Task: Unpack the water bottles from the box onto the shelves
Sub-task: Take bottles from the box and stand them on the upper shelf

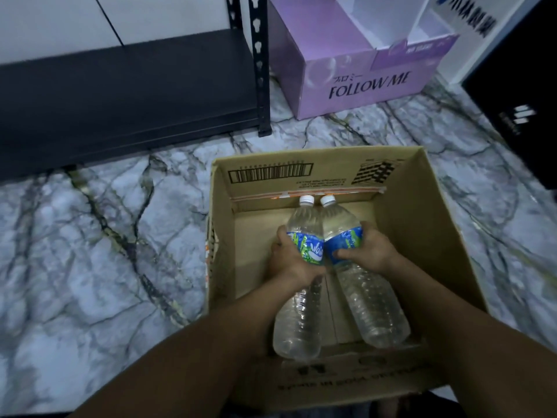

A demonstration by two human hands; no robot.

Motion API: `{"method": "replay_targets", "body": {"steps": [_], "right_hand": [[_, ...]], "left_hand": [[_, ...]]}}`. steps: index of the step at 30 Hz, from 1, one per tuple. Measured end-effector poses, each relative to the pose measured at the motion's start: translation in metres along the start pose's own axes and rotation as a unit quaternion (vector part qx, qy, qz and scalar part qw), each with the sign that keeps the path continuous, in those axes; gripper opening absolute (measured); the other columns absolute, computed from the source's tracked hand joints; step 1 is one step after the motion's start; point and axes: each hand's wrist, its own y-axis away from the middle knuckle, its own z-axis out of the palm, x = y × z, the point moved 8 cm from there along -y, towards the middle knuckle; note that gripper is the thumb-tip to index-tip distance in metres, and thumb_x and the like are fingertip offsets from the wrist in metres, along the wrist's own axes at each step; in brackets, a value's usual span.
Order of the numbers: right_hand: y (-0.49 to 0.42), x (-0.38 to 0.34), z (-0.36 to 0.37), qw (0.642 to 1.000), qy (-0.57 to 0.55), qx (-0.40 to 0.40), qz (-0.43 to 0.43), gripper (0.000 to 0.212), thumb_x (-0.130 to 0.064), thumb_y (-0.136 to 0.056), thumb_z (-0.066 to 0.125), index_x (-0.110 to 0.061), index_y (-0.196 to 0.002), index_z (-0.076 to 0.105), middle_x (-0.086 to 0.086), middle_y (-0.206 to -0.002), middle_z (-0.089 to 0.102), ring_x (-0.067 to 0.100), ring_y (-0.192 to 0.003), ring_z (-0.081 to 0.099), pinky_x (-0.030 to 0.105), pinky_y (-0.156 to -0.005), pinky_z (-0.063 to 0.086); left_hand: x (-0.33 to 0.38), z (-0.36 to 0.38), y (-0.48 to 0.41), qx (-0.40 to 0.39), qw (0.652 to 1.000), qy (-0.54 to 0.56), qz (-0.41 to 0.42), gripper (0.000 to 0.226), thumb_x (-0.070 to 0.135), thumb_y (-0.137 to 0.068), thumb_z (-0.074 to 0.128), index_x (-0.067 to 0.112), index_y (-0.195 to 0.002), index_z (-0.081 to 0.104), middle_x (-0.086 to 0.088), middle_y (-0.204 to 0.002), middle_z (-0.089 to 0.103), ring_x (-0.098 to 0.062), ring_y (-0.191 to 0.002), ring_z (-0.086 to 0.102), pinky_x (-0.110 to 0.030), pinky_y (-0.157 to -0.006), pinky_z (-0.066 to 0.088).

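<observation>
Off to the left, the black shelf (pixel 126 86) has no bottles on the board in view. Right of it, on the marble floor, stands the cardboard box (pixel 417 224). Inside it, the left hand (pixel 292 260) curls its fingers round the left bottle (pixel 297 321) at the label, and the right hand (pixel 370 251) clamps the right bottle (pixel 373 303) likewise. These look like the last two; shelving them remains.

The left forearm (pixel 187 357) and right forearm (pixel 470 342) are bare, skin showing up to the frame's edge. The left hand (pixel 289 260) and right hand (pixel 373 251), inside the cardboard box (pixel 422 206), are bare too. A dark patch (pixel 401 401) below the box's near flap may be clothing, but it is too dim to tell.
</observation>
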Motion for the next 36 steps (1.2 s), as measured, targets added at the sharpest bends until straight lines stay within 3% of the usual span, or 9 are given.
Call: {"method": "replay_targets", "body": {"steps": [5, 11, 13, 17, 21, 25, 30, 34, 36], "right_hand": [[-0.002, -0.031, 0.022, 0.996, 0.060, -0.038, -0.063, 0.078, -0.031, -0.059, 0.096, -0.013, -0.125, 0.058, 0.012, -0.122, 0.064, 0.030, -0.108, 0.063, 0.033, -0.088, 0.051], [-0.003, -0.048, 0.016, 0.995, 0.037, -0.038, -0.084, 0.094, -0.024, -0.046, 0.100, -0.009, -0.129, 0.058, 0.010, -0.120, 0.067, 0.029, -0.106, 0.065, 0.040, -0.091, 0.056], [0.000, -0.050, 0.011, 0.994, 0.029, -0.063, -0.088, 0.085, -0.015, -0.048, 0.100, -0.006, -0.124, 0.063, 0.011, -0.116, 0.072, 0.031, -0.104, 0.069, 0.044, -0.090, 0.059], [0.004, -0.047, -0.004, 0.991, 0.010, -0.105, -0.087, 0.060, -0.007, -0.055, 0.096, -0.012, -0.107, 0.066, 0.007, -0.100, 0.074, 0.027, -0.093, 0.072, 0.039, -0.083, 0.060], [0.002, -0.039, -0.027, 0.994, -0.067, -0.047, -0.078, 0.058, -0.005, -0.054, 0.095, -0.021, -0.101, 0.065, 0.008, -0.099, 0.076, 0.030, -0.093, 0.074, 0.042, -0.083, 0.062], [-0.001, -0.052, -0.047, 0.992, -0.037, 0.068, -0.096, 0.084, -0.034, -0.040, 0.095, -0.017, -0.118, 0.067, 0.011, -0.111, 0.066, 0.026, -0.096, 0.067, 0.030, -0.082, 0.054], [0.000, -0.080, -0.065, 0.974, -0.048, 0.176, -0.137, 0.084, -0.016, -0.058, 0.096, -0.011, -0.133, 0.060, 0.006, -0.109, 0.048, 0.023, -0.105, 0.051, 0.015, -0.084, 0.033], [0.009, -0.109, -0.091, 0.956, -0.101, 0.236, -0.143, 0.078, -0.023, -0.056, 0.095, -0.006, -0.125, 0.062, 0.014, -0.115, 0.059, 0.016, -0.102, 0.049, 0.012, -0.085, 0.034], [0.019, -0.126, -0.110, 0.947, -0.137, 0.252, -0.144, 0.081, -0.036, -0.052, 0.092, -0.008, -0.122, 0.063, 0.012, -0.114, 0.063, 0.018, -0.105, 0.056, 0.019, -0.091, 0.044]], "left_hand": [[-0.014, -0.021, 0.024, 0.048, 0.999, 0.004, 0.009, 0.118, 0.022, -0.059, 0.092, 0.026, -0.152, 0.019, -0.008, -0.134, 0.044, -0.029, -0.114, 0.058, -0.038, -0.090, 0.054], [0.019, -0.034, 0.043, 0.027, 0.987, -0.040, 0.154, 0.119, 0.017, -0.052, 0.094, 0.029, -0.148, 0.025, -0.002, -0.136, 0.044, -0.029, -0.117, 0.056, -0.044, -0.092, 0.053], [0.026, -0.040, 0.043, 0.037, 0.983, -0.032, 0.174, 0.122, 0.021, -0.052, 0.095, 0.031, -0.149, 0.023, -0.002, -0.139, 0.045, -0.029, -0.120, 0.056, -0.043, -0.095, 0.052], [0.035, -0.064, 0.027, 0.067, 0.983, 0.028, 0.169, 0.123, 0.016, -0.053, 0.096, 0.022, -0.151, 0.022, -0.005, -0.144, 0.044, -0.026, -0.124, 0.054, -0.038, -0.100, 0.049], [0.045, -0.078, 0.017, 0.074, 0.978, 0.014, 0.194, 0.119, 0.013, -0.054, 0.094, 0.024, -0.150, 0.025, -0.003, -0.140, 0.045, -0.024, -0.120, 0.055, -0.034, -0.097, 0.049], [0.054, -0.084, 0.004, 0.091, 0.974, 0.025, 0.206, 0.119, 0.013, -0.055, 0.093, 0.028, -0.151, 0.024, -0.002, -0.136, 0.050, -0.023, -0.118, 0.057, -0.036, -0.096, 0.052], [0.078, -0.094, -0.015, 0.123, 0.968, 0.074, 0.207, 0.122, 0.016, -0.055, 0.094, 0.030, -0.152, 0.020, -0.004, -0.134, 0.056, -0.023, -0.114, 0.061, -0.041, -0.094, 0.054], [0.119, -0.108, -0.018, 0.120, 0.961, 0.108, 0.224, 0.120, 0.013, -0.056, 0.094, 0.025, -0.152, 0.023, -0.001, -0.130, 0.060, -0.018, -0.110, 0.063, -0.025, -0.086, 0.049], [0.142, -0.126, -0.010, 0.127, 0.957, 0.122, 0.230, 0.122, 0.015, -0.054, 0.094, 0.024, -0.153, 0.023, -0.001, -0.131, 0.060, -0.019, -0.110, 0.063, -0.026, -0.088, 0.050]]}}
